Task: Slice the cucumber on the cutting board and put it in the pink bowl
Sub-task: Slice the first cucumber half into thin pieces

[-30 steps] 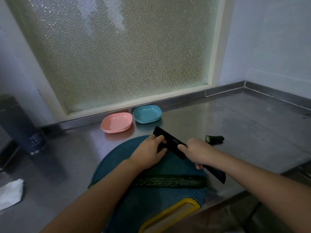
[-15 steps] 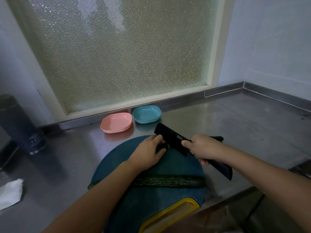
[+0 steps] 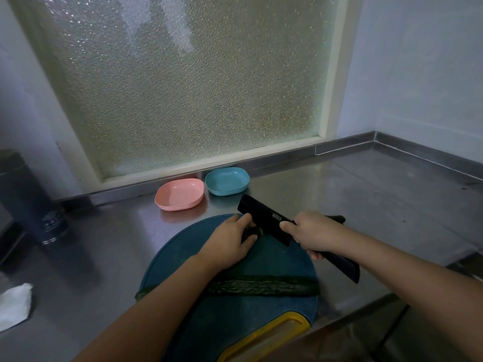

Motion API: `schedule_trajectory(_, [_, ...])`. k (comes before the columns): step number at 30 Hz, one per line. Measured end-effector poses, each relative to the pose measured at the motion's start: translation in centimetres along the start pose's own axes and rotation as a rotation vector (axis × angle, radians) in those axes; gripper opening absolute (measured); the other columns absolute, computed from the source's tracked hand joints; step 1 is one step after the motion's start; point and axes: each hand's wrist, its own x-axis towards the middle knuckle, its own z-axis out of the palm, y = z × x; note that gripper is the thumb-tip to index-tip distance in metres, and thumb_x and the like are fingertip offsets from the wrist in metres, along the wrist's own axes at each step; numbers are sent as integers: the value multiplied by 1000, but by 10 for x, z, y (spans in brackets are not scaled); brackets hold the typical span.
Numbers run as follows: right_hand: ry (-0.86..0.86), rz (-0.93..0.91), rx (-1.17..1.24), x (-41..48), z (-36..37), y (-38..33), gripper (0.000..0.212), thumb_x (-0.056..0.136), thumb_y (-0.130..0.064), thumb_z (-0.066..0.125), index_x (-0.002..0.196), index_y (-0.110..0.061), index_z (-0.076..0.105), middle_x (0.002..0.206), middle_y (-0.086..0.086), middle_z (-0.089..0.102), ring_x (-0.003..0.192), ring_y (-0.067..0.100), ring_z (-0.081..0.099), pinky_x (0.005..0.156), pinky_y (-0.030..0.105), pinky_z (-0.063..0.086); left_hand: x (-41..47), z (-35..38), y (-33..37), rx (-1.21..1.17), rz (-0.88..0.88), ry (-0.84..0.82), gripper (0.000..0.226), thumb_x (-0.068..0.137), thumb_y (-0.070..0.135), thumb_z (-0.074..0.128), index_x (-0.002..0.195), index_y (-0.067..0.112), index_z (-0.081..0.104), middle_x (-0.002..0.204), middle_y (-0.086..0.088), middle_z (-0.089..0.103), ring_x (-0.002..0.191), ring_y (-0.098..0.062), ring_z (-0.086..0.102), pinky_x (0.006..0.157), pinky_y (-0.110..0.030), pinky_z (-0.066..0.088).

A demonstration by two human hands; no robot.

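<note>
A frosted window (image 3: 196, 87) rises behind the cutting board (image 3: 183, 252), which lies on a steel counter (image 3: 352, 205) with its yellow handle (image 3: 264, 335) at the near edge. A dark flask (image 3: 28, 199) stands well to the board's left. A long cucumber (image 3: 261, 285) lies crosswise on the near half of the board, partly hidden by the left forearm. Over the board's far right part the black knife (image 3: 264, 218) slants, its blade just beside the left fingers. The right hand (image 3: 313, 233) is wrapped round the knife's handle. The left hand (image 3: 227, 244) curls its fingers over a short cucumber piece (image 3: 257, 232) on the board's far part, holding it down. The pink bowl (image 3: 177, 206) sits just beyond the board's far edge, with a blue bowl (image 3: 227, 181) beside it. A white tissue (image 3: 14, 305) lies far left of the board. A cucumber stub (image 3: 337, 218) shows off the board, behind the right hand.
</note>
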Motion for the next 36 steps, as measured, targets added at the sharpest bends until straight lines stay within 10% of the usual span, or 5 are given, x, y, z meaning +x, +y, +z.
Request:
schedule_trajectory(18, [-33, -11, -73, 4, 20, -7, 48, 102, -39, 31, 99, 2, 57, 39, 4, 51, 27, 10, 46, 37, 19, 40, 2, -2, 1, 25, -48, -28, 25, 89, 35, 56, 111, 22, 52, 106, -1, 56, 95, -15, 55, 82, -28, 45])
schedule_trajectory(36, [-15, 12, 8, -5, 5, 2, 44, 102, -40, 33, 69, -11, 42, 32, 1, 48, 25, 11, 44, 36, 17, 37, -5, -1, 3, 25, -13, 25, 29, 90, 33, 55, 116, 21, 51, 107, 2, 54, 97, -13, 53, 80, -20, 40])
